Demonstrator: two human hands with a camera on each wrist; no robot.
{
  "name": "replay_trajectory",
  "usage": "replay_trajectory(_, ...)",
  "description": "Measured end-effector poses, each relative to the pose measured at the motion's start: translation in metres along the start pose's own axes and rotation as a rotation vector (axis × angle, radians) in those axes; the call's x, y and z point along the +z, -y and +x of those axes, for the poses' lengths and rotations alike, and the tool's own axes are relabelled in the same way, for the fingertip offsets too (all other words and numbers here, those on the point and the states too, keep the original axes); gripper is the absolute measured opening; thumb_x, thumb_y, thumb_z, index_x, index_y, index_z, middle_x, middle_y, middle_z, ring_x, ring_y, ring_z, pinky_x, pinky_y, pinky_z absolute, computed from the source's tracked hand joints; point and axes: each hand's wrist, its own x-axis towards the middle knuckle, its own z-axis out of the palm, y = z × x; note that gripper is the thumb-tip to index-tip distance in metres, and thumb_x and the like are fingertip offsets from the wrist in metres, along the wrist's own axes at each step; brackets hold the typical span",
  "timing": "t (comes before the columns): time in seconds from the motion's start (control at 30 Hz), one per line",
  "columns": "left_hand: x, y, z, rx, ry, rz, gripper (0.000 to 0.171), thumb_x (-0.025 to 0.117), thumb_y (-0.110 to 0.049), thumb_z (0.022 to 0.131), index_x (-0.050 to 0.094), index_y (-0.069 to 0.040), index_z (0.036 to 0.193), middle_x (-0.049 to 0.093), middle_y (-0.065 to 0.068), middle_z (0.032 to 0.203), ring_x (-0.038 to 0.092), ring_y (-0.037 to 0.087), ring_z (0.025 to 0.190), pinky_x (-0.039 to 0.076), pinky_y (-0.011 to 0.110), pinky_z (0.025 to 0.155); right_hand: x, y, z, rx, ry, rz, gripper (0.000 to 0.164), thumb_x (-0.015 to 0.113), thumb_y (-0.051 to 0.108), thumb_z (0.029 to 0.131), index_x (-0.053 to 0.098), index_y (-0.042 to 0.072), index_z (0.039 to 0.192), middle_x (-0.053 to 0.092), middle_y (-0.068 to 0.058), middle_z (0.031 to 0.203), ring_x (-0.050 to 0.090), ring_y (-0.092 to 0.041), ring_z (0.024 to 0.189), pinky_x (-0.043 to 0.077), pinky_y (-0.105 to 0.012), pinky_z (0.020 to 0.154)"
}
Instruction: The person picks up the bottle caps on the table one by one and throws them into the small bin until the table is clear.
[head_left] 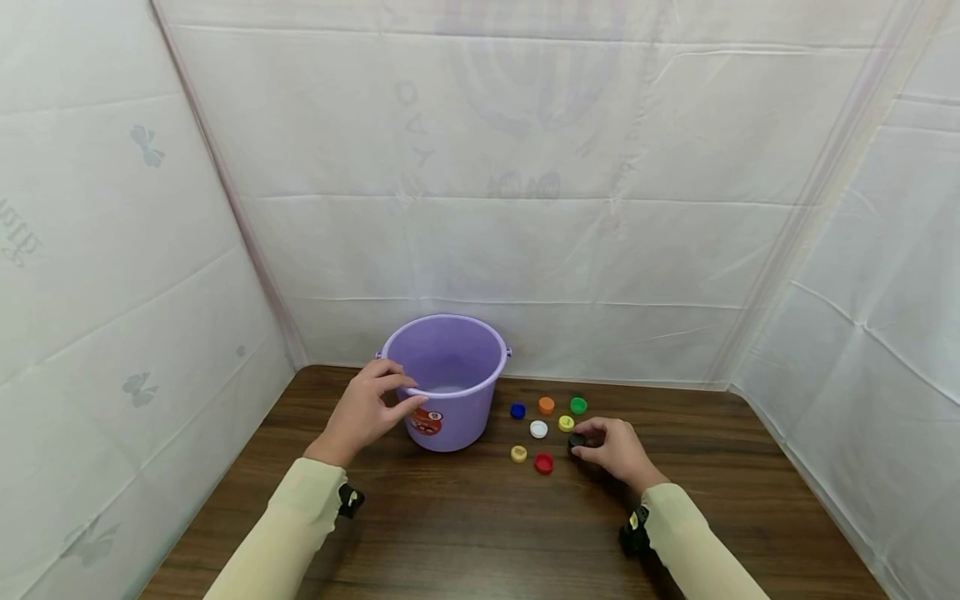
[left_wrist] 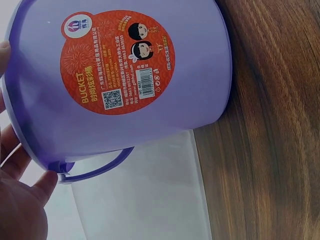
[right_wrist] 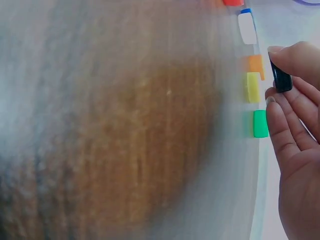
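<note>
From my end, head view: right hand (head_left: 617, 448), right of centre and low in frame, pinches a black cap (head_left: 576, 440) between thumb and fingers. Bucket (head_left: 457, 423) lies to its left and slightly up-frame, loose caps (head_left: 538, 429) between. Left hand (head_left: 366, 410) is nearer the bucket, thumb and fingers gripping its rim at the left. Right wrist view: cap edge-on, long side near upright. Can't tell if it's off the table (head_left: 450, 525). Right forearm (head_left: 697, 542) slants up-left from the lower right.
</note>
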Motion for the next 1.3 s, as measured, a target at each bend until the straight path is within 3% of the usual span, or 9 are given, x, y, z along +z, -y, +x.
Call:
replay_trajectory(0.47,-0.002,0.000,0.001,-0.003,0.006,0.008,0.022,0.091,-0.029,0.079,0.079,-0.015,0.092,0.066,0.001,0.101,0.060,0.017,0.096,0.058,0.039,0.081,-0.009,0.019,0.004,-0.017,-0.015,0.070,0.027,0.087,0.017,0.083,0.077,0.012,0.107,0.076,-0.003,0.103,0.069,-0.014,0.090,0.059,-0.026,0.079)
replay_trajectory(0.9,-0.004,-0.001,0.002,-0.007,0.017,0.009,0.021,0.090,-0.031,0.080,0.080,-0.017,0.091,0.064,-0.003,0.097,0.057,0.013,0.092,0.056,0.035,0.077,-0.016,0.044,0.012,-0.148,-0.043,0.059,0.028,0.088,0.020,0.081,0.078,0.014,0.106,0.077,0.000,0.100,0.071,-0.014,0.090,0.060,-0.027,0.079)
replay_trajectory(1.3,-0.004,-0.001,0.003,-0.014,0.024,0.001,0.019,0.089,-0.029,0.080,0.080,-0.017,0.091,0.065,-0.003,0.096,0.058,0.013,0.092,0.056,0.036,0.078,-0.023,0.069,0.020,-0.153,-0.029,0.090,0.026,0.087,0.021,0.083,0.078,0.016,0.107,0.077,-0.001,0.102,0.070,-0.013,0.085,0.060,-0.024,0.072)
